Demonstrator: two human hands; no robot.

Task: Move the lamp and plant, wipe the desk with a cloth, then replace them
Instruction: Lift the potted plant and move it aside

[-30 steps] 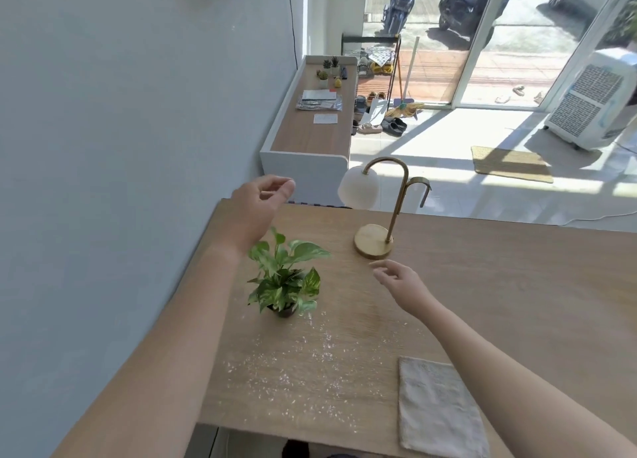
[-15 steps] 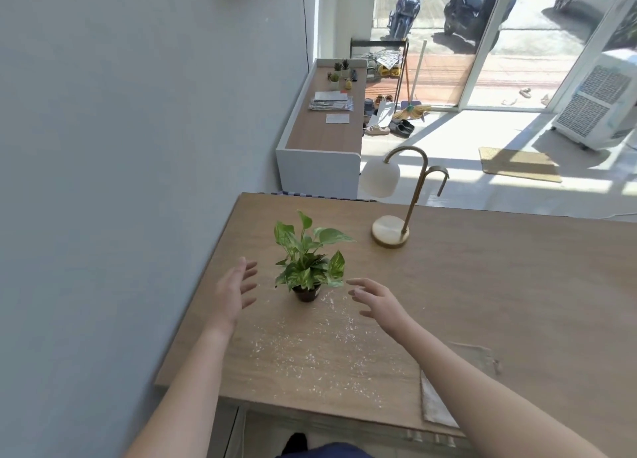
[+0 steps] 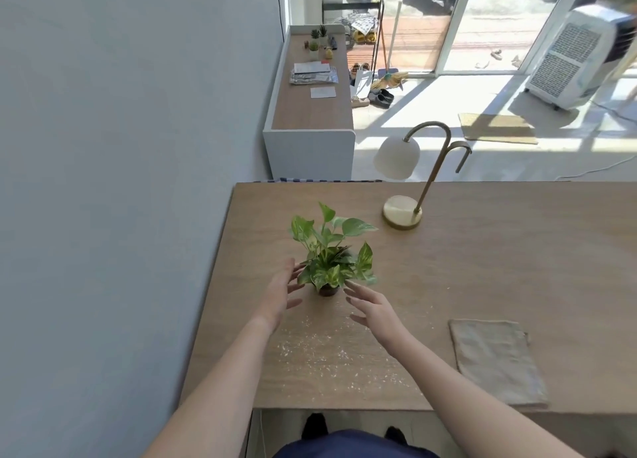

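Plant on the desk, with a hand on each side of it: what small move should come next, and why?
Probably close both hands onto the pot and lift. The left hand and right hand flank it with open fingers, not yet gripping, and the plant stands by the white specks that need wiping.

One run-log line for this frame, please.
phase: reach for potted plant | left hand: open, beside pot | right hand: open, beside pot | lamp, cloth: on desk | specks: unwiped
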